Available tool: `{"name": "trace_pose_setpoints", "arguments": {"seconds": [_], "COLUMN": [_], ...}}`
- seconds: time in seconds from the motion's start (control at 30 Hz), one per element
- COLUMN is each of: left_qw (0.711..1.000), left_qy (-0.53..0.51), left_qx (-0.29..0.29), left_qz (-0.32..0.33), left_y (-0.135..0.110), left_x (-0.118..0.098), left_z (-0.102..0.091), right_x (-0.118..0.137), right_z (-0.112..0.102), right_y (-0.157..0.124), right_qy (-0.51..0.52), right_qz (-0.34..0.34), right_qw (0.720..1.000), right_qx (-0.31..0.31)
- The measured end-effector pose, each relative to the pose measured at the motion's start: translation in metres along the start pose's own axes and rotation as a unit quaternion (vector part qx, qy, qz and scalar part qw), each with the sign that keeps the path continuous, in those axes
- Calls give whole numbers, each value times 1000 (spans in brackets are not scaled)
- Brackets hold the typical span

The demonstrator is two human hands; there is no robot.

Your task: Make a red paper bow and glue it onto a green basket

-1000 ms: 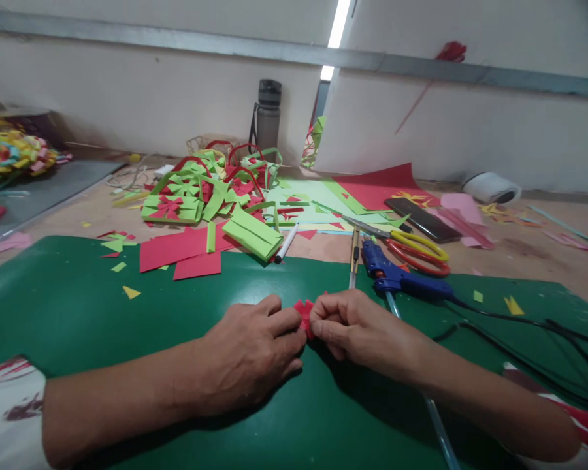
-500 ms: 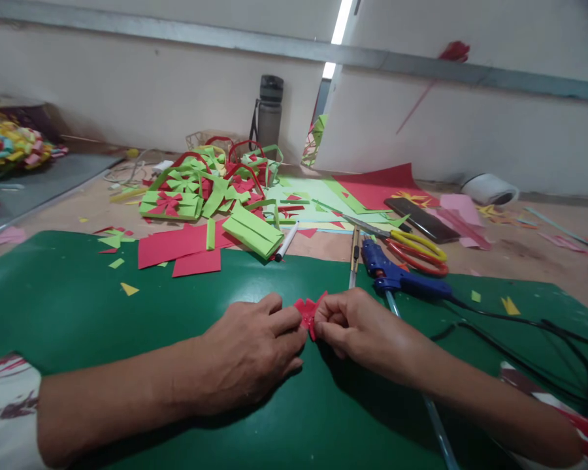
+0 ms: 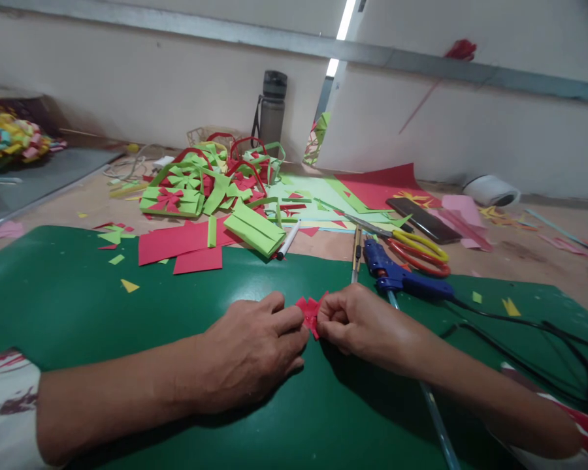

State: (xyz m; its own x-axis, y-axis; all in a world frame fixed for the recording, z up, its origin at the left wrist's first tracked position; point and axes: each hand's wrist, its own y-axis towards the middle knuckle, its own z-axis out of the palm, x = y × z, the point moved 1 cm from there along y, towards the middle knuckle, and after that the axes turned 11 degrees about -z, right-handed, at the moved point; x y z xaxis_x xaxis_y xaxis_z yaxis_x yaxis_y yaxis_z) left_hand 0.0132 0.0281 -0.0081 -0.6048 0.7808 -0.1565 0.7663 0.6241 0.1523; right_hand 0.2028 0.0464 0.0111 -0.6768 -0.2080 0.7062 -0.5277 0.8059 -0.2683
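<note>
Between my two hands is a small red paper flower (image 3: 310, 313) with folded petals, just above or on the green mat (image 3: 215, 437). My left hand (image 3: 259, 349) grips its left side, fingers closed together. On the other side my right hand (image 3: 350, 320) pinches a petal between thumb and bent forefinger. Fingers cover both edges of the flower. Just beyond my right hand lie a blue glue gun (image 3: 406, 282) with a clear glue stick and a cutter knife (image 3: 356, 253).
Scissors (image 3: 421, 251) and a dark phone (image 3: 424, 220) lie behind the glue gun, whose black cable runs right. Green and red paper bags (image 3: 171, 201) are piled at the back left, near red paper sheets (image 3: 198, 260), a marker (image 3: 289, 240) and a bottle (image 3: 273, 108).
Both hands stay on the red paper flower with hardly any movement. The whole view has shifted slightly.
</note>
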Motion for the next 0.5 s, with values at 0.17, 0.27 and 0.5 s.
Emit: {"name": "trace_pose_setpoints", "arguments": {"seconds": [0.17, 0.27, 0.5], "left_qw": [1000, 1000, 1000], "left_qy": [-6, -3, -10], "left_qx": [2, 3, 8], "left_qz": [-6, -7, -6], "left_y": [-1, -1, 0], "left_x": [0, 0, -1], "left_z": [0, -1, -2], "right_x": [0, 1, 3], "right_z": [-1, 0, 1], "right_y": [1, 0, -6], "right_qy": [9, 17, 7], "right_qz": [10, 7, -26], "right_qw": [1000, 1000, 999], "right_qx": [-6, -9, -42]}}
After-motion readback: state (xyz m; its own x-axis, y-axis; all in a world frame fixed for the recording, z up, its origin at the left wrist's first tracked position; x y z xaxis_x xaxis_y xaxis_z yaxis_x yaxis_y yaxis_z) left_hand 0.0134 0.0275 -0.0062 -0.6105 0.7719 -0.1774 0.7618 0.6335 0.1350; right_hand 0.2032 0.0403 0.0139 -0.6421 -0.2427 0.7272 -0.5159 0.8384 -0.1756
